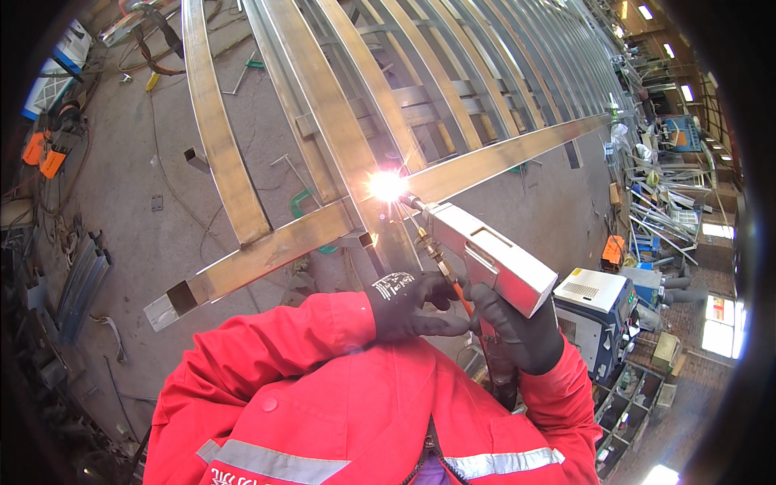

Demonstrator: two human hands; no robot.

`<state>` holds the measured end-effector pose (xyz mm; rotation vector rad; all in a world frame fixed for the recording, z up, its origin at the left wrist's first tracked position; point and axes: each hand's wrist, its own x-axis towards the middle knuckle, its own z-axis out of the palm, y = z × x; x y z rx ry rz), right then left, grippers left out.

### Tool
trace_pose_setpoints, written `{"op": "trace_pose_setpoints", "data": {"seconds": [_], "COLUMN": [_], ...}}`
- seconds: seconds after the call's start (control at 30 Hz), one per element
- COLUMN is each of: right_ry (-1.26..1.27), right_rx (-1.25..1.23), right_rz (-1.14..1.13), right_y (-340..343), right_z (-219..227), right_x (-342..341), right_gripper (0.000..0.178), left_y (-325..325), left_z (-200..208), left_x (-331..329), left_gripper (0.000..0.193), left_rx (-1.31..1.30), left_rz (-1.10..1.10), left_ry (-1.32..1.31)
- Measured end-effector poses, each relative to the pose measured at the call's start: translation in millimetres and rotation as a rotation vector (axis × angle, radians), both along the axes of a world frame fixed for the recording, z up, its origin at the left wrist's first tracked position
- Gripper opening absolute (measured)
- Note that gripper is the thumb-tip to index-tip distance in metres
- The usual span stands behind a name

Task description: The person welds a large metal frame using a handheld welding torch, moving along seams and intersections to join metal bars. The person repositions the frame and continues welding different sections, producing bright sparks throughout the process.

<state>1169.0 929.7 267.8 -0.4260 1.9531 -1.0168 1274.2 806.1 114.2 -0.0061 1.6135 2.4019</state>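
My right hand point(517, 327), in a black glove, is wrapped round the grip of a silver handheld welding gun point(489, 250). The gun's nozzle points up and left at a glaring white weld spot point(388, 186) with sparks round it. Beneath the gun, a wire feed tube point(462, 297) with brass fittings slants toward the same spot. My black-gloved left hand point(408, 305) reaches in from the left, its fingers and thumb closed at this tube beside my right hand. The spot lies where a long metal tube point(327, 93) crosses the frame's near crosspiece point(271, 250); glare hides the joint.
Several parallel metal tubes point(428, 69) extend away from me. A green clamp point(301, 204) sits under the crosspiece. On the right stand a white and dark machine point(594, 291) and piled metal scraps point(667, 214). Cables and orange objects point(52, 164) lie on the floor at left.
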Motion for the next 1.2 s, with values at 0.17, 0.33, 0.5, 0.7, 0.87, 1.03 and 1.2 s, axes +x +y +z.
{"op": "trace_pose_setpoints", "data": {"seconds": [0.17,0.33,0.5,0.7,0.87,1.03,1.2], "right_ry": [-0.011,0.013,0.016,-0.001,-0.011,0.005,-0.008], "right_rx": [0.007,0.024,0.044,0.048,0.073,0.042,0.07], "right_rz": [-0.014,0.002,-0.001,-0.004,0.005,-0.001,-0.006], "right_y": [-1,-1,0,1,0,1,4], "right_z": [2,2,3,2,4,3,3], "right_x": [2,3,3,3,3,5,3], "right_gripper": [0.028,0.025,0.023,0.023,0.024,0.025,0.026], "left_y": [-9,-11,-8,-7,4,3,1], "left_z": [11,14,9,5,-5,-3,-4], "left_x": [-1,1,1,0,2,3,2], "left_gripper": [0.08,0.08,0.084,0.087,0.087,0.088,0.09], "left_rx": [-0.056,-0.083,-0.152,-0.198,-0.124,-0.171,-0.235], "left_rz": [-0.048,-0.02,-0.035,-0.034,0.041,0.043,0.005], "left_ry": [-0.015,0.02,0.004,0.026,0.058,0.038,0.046]}}
